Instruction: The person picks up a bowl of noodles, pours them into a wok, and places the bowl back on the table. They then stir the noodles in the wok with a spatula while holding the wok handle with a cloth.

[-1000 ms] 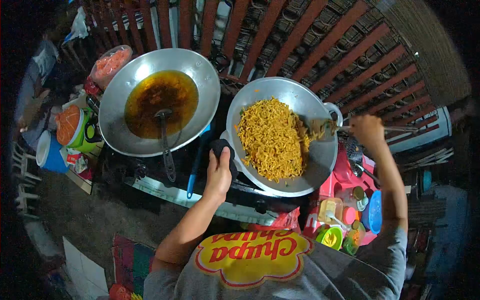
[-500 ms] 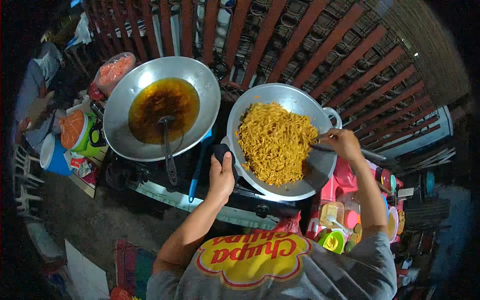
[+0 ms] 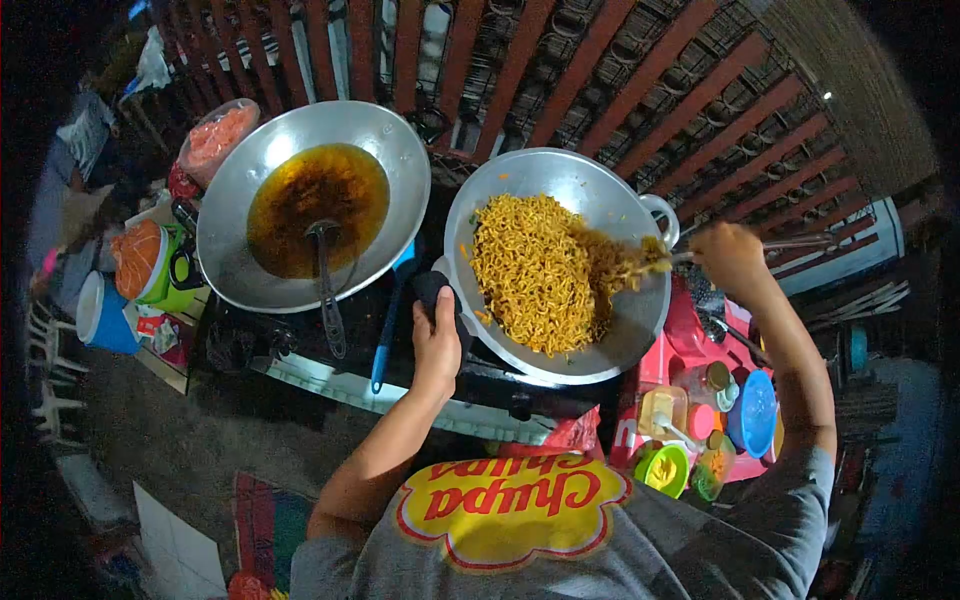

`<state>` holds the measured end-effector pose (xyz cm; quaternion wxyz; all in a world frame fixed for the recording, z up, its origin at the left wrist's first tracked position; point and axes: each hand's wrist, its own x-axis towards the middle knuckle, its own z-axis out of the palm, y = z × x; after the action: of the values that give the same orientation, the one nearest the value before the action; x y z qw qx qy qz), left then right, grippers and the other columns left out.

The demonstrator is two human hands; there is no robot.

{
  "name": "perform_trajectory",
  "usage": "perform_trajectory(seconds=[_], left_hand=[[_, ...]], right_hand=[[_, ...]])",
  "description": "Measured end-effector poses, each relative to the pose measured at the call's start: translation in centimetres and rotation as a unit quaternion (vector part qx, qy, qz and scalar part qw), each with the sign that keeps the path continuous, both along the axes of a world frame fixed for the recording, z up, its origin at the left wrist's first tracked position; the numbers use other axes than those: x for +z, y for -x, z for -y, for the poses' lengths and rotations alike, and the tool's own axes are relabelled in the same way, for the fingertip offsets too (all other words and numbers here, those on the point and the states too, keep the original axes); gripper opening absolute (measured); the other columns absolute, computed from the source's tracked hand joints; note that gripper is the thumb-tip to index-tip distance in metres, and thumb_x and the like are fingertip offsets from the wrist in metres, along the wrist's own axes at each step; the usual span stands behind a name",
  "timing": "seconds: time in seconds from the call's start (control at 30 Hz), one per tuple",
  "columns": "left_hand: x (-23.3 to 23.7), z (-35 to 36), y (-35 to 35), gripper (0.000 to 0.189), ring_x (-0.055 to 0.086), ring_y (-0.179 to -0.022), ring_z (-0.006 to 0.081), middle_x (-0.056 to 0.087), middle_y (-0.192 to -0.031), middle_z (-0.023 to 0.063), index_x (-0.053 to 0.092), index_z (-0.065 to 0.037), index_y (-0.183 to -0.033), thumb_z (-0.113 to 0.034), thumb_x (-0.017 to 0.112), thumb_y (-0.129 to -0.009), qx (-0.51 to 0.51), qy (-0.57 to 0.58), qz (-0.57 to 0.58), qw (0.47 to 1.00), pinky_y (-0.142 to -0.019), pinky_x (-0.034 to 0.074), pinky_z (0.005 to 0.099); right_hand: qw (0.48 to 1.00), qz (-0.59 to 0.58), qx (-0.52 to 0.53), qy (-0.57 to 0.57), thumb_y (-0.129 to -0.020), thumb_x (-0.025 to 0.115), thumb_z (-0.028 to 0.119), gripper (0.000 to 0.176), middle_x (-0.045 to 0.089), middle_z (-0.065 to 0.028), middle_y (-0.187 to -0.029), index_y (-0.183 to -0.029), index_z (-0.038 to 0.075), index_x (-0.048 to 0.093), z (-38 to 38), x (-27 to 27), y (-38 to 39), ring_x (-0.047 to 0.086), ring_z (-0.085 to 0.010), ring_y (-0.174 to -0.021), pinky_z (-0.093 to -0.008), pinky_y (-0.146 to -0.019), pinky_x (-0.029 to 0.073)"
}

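From the head camera, the left hand [image 3: 437, 335] is closed tight over a dark cloth [image 3: 432, 288], pressing it against the near rim of the wok [image 3: 560, 178] just ahead of its fingers. The right hand [image 3: 730, 258] is curled shut around a utensil [image 3: 682, 256] at the wok's right edge. The utensil's far end lifts a clump of the yellow noodles [image 3: 530, 272], which fill the wok between both hands. A second wok of dark oil [image 3: 318, 205] sits left of the left hand, a ladle [image 3: 325, 280] resting in it.
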<state>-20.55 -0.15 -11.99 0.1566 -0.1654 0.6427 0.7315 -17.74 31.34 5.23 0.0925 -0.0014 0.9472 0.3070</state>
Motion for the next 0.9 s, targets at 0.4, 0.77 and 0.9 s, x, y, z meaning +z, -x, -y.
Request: perform_trajectory(seconds=[0.4,0.77,0.9], left_hand=[[1.4,-0.2,0.0,0.078,0.029,-0.117,0.0303,0.026,-0.126,0.0243,0.013,0.007,-0.126,-0.051,0.039,-0.083,-0.039,0.063,-0.051,0.996,-0.097,0.023,0.0339],[0.6,0.3,0.3,0.070,0.040,-0.111,0.0323,0.039,-0.119,0.0256,0.024,0.009,-0.124,-0.047,0.040,-0.084,-0.042,0.079,-0.046,0.995,-0.093,0.029,0.0338],[0.3,0.8,0.5,0.083,0.031,-0.120,0.0324,0.029,-0.128,0.0273,0.017,0.011,-0.128,-0.052,0.044,-0.080,-0.043,0.062,-0.011,0.997,-0.097,0.024,0.0322]], right_hand=[[0.733,-0.050,-0.203,0.647,-0.076,0.062,0.011,0.009,0.054,0.0019,-0.061,-0.074,0.003,0.059,1.3,-16.6,-0.9,0.046,-0.0046,-0.055,-0.0204,-0.050,0.038],[0.890,-0.129,-0.120,0.420,-0.071,0.062,0.018,0.017,0.060,-0.0142,-0.068,-0.086,0.010,0.062,1.2,-3.8,-2.1,0.059,-0.0202,-0.060,-0.0304,-0.057,0.046],[0.961,-0.180,-0.110,0.179,-0.074,0.055,0.022,0.014,0.061,-0.0102,-0.076,-0.081,0.014,0.063,5.3,0.0,-2.2,0.058,-0.0288,-0.068,-0.0382,-0.056,0.046]])
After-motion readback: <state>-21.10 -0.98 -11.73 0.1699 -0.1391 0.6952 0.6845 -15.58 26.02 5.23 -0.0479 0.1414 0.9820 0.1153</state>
